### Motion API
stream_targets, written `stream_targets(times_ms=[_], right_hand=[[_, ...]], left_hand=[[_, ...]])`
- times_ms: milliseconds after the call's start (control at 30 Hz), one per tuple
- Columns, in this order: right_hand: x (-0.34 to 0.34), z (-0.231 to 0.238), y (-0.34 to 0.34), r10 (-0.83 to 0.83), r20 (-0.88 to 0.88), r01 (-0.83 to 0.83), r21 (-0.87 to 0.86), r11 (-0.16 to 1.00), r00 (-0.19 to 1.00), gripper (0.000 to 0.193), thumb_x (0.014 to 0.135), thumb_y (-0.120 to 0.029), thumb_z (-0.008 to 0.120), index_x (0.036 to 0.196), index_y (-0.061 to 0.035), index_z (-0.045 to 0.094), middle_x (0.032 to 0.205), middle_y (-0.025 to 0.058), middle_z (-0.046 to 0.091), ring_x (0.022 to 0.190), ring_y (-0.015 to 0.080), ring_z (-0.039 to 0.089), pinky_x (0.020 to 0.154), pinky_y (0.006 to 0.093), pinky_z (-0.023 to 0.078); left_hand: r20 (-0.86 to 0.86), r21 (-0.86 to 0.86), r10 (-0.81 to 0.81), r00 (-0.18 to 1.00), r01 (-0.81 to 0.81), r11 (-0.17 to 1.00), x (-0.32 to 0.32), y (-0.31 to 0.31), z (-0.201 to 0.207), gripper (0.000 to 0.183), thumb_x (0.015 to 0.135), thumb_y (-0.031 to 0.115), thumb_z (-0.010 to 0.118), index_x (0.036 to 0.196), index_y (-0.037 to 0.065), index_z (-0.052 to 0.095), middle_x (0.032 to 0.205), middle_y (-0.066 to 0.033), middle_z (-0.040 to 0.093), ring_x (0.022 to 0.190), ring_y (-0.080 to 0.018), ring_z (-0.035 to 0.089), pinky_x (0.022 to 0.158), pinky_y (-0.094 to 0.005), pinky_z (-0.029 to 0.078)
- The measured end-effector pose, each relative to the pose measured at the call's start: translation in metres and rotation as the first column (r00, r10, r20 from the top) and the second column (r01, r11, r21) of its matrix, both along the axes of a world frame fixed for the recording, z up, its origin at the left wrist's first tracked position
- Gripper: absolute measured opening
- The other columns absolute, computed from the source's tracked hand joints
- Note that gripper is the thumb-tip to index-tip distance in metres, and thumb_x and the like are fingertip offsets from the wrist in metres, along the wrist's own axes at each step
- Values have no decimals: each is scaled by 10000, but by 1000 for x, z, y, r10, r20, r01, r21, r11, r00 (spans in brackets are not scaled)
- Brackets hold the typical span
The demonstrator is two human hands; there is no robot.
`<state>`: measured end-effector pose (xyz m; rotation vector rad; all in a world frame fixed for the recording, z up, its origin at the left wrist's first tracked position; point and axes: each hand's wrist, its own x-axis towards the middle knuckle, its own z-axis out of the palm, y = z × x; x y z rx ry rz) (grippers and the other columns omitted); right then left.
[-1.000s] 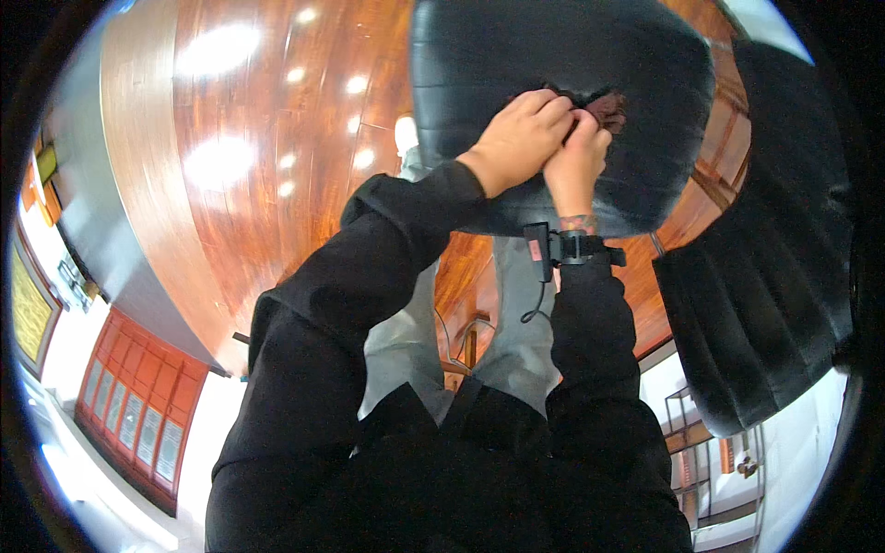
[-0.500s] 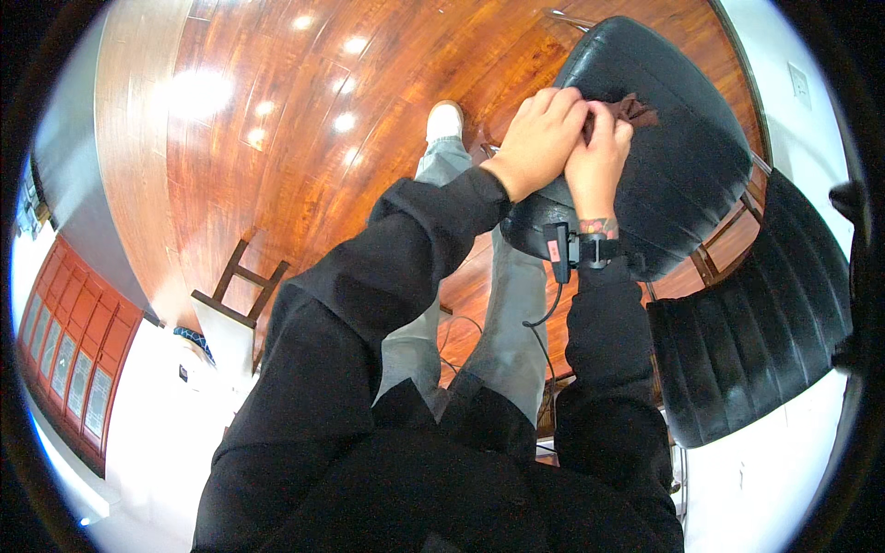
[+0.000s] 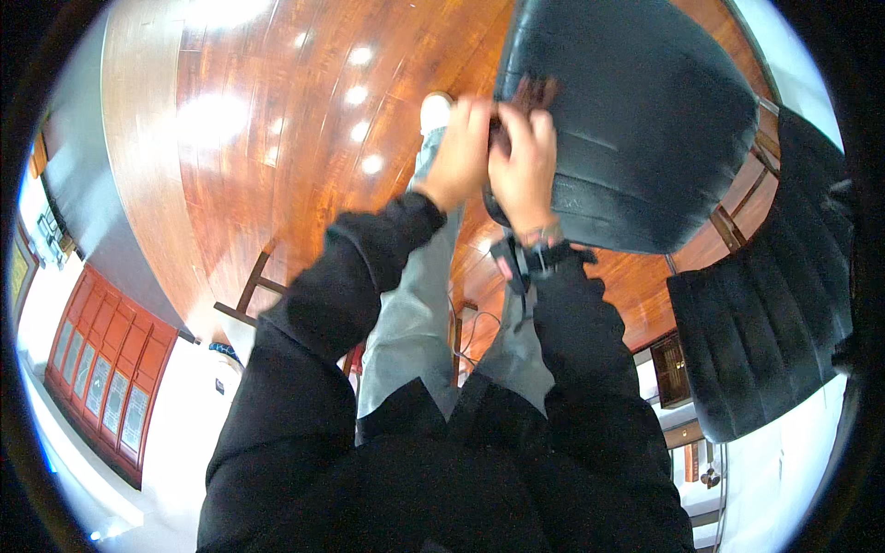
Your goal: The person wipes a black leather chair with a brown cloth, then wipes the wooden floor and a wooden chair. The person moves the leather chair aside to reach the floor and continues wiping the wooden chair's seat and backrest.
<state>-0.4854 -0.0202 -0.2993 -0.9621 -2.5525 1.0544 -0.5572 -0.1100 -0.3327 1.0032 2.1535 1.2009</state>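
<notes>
A crumpled dark brown cloth (image 3: 533, 94) is bunched at the left edge of the black padded chair seat (image 3: 636, 120). My right hand (image 3: 524, 170) is closed on it, with part of the cloth sticking out beyond the fingers. Close beside it, my left hand (image 3: 459, 155) has its fingers curled at the cloth's left side, over the floor. Motion blurs both hands a little, and the left fingertips are partly hidden. A black device with a cable is strapped to my right wrist.
The chair's ribbed black backrest (image 3: 751, 323) stands to the right by a white wall. Glossy wooden floor (image 3: 304, 120) spreads to the left. A dark wooden frame (image 3: 253, 288) stands by my left arm, and a red-orange panelled cabinet (image 3: 111, 369) is at far left. A cable (image 3: 479, 336) hangs between my legs.
Both hands and the cloth have moved left, from on top of the seat to its left edge. The view has shifted, and the seat looks larger.
</notes>
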Motion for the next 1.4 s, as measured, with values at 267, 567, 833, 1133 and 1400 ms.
stream_targets(times_ms=[267, 567, 833, 1133, 1400], right_hand=[[-42, -12, 78, -115, -40, 113, -38, 993, 993, 305, 803, -106, 667, 1107, -104, 647, 1033, 177, 579, 986, 371, 587, 881, 414, 488], [114, 6, 76, -145, 129, 159, -106, 982, 981, 262, 718, -15, 616, 963, -93, 666, 952, 147, 570, 907, 380, 559, 790, 460, 464], [203, -21, 119, -441, 124, 455, -130, 881, 889, 383, 678, 34, 610, 1044, -67, 661, 1028, 150, 557, 993, 345, 543, 897, 412, 442], [223, -12, 123, -544, 135, 558, -102, 824, 828, 411, 691, 60, 591, 1060, -103, 671, 1068, 138, 544, 1025, 334, 540, 937, 396, 439], [123, 1, 46, -417, 83, 425, -185, 886, 905, 354, 706, 24, 638, 1041, -89, 657, 1005, 166, 533, 950, 365, 552, 856, 417, 468]], left_hand=[[-376, -94, -43, 926, 8, 996, -75, 96, 0, 291, 716, 55, 647, 1006, 82, 645, 1015, -178, 609, 944, -369, 571, 815, -436, 462], [-329, -266, -464, 823, 390, 881, 59, 93, 29, 76, 739, 100, 591, 810, 118, 569, 841, -56, 521, 840, -264, 516, 728, -384, 414], [-470, -240, -541, 697, 489, 838, 141, 172, 16, 91, 768, 171, 569, 846, 124, 565, 847, -43, 513, 838, -227, 517, 722, -355, 400], [-379, -282, -587, 716, 514, 810, 158, 175, 25, 144, 782, 158, 566, 912, 113, 608, 883, -58, 533, 885, -257, 522, 762, -378, 400], [-354, -324, -529, 771, 430, 843, 58, 79, 31, 299, 725, 82, 615, 1018, 139, 601, 940, -64, 517, 926, -275, 510, 772, -392, 375]])
